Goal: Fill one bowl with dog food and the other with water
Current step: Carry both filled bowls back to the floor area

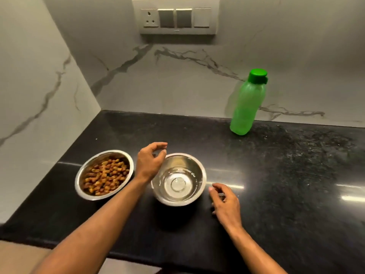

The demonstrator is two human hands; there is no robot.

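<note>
Your left hand point(149, 165), loosely curled and empty, hovers against the water bowl's point(178, 179) far-left rim, with your right hand point(224, 201) relaxed just right of it, so a nudge could slop water toward the dog food bowl point(104, 175) alongside.

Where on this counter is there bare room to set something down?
Bare: the right stretch of counter, between the green bottle and front edge; also the back left corner. Crowded: front left, with the food bowl, water bowl and both hands.

kibble bowl point(104, 175) left | water bowl point(178, 179) between loose hands | green bottle point(247, 102) capped, behind
</note>
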